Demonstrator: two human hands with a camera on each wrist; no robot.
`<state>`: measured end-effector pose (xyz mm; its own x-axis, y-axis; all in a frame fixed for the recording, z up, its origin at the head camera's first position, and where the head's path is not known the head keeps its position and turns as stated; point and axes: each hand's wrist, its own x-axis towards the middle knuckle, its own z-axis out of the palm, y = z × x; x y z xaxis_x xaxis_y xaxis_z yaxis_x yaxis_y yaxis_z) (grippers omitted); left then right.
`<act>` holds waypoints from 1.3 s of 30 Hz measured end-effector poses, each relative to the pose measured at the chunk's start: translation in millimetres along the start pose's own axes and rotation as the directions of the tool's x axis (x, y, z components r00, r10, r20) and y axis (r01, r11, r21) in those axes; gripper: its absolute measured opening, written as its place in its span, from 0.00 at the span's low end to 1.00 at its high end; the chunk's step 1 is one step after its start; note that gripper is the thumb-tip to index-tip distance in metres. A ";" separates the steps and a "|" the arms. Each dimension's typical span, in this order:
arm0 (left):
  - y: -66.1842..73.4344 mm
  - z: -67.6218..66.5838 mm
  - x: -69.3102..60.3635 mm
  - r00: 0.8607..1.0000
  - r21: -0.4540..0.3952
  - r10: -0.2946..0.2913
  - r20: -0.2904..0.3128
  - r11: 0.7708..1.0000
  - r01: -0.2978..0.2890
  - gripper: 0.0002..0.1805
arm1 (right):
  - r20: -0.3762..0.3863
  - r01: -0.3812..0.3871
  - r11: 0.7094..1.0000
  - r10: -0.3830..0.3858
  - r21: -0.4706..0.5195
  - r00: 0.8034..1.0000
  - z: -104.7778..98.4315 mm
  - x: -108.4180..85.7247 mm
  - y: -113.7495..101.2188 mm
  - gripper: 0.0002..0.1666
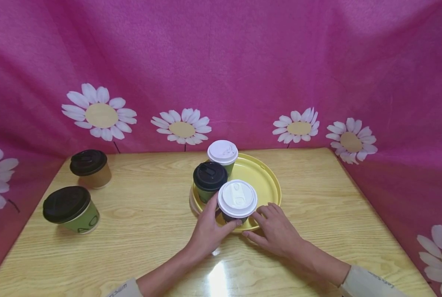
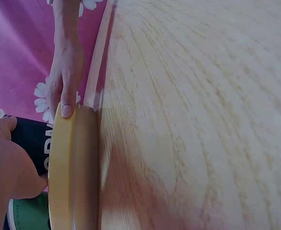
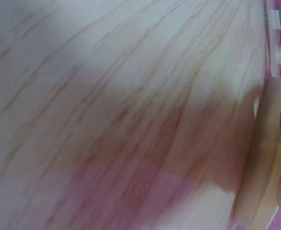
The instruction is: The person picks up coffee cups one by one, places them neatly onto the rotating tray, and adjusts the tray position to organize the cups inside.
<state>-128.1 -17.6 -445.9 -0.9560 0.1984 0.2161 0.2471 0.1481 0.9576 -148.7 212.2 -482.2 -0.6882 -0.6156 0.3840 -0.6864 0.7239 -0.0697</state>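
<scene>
My left hand [image 1: 210, 231] grips a dark cup with a white lid [image 1: 237, 199] at the front of a round yellow tray [image 1: 269, 181]. In the left wrist view, the left thumb and fingers [image 2: 11, 163] lie around that dark cup [image 2: 32, 139]. At the tray's front right rim rests my right hand [image 1: 278, 231], its thumb on the rim in the left wrist view. Behind the gripped cup stand a black-lidded green cup [image 1: 210, 179] and a white-lidded green cup [image 1: 224, 154], both on the tray.
On the table's left side stand a brown cup with a black lid [image 1: 95, 169] and a green cup with a black lid [image 1: 74, 210]. A magenta cloth with white daisies [image 1: 243, 62] hangs behind and beside the wooden table [image 1: 146, 206].
</scene>
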 end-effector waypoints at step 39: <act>-0.4 -1.1 7.2 0.995 0.152 -0.097 0.003 0.984 0.095 0.48 | -0.009 0.002 1.000 -0.002 0.000 1.000 1.8 -1.1 -0.6 0.30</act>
<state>-135.2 -17.3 -444.5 -0.9750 0.1860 0.1219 0.1761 0.3116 0.9338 -148.0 211.9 -484.2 -0.6848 -0.6140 0.3925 -0.6875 0.7229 -0.0686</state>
